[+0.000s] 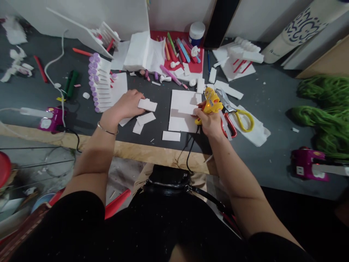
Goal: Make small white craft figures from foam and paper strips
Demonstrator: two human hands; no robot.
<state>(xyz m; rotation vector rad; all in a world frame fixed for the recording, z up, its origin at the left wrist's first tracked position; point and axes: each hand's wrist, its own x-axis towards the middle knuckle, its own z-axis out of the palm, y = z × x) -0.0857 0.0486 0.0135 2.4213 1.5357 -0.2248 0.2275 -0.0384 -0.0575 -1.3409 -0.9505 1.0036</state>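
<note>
Craft workspace: long dark-grey worktop (275, 105), yellow plastic glue gun (212, 101), flat white rectangular board pieces (171, 136), stringy green yarn-like bundles (313, 118)

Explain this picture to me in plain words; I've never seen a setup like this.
There is no machine here: a person works with two bare hands. The single picture comes from a camera worn on the head, looking forward and down, so both arms reach away from you.

The right hand holds a yellow glue gun by a white board square. The left hand has its fingers at one end of a white strip; whether it grips or only presses is hard to tell.

Around them on the dark tabletop lie scissors with a yellow handle, green yarn, colored markers and a white model with purple-ended columns.
</note>
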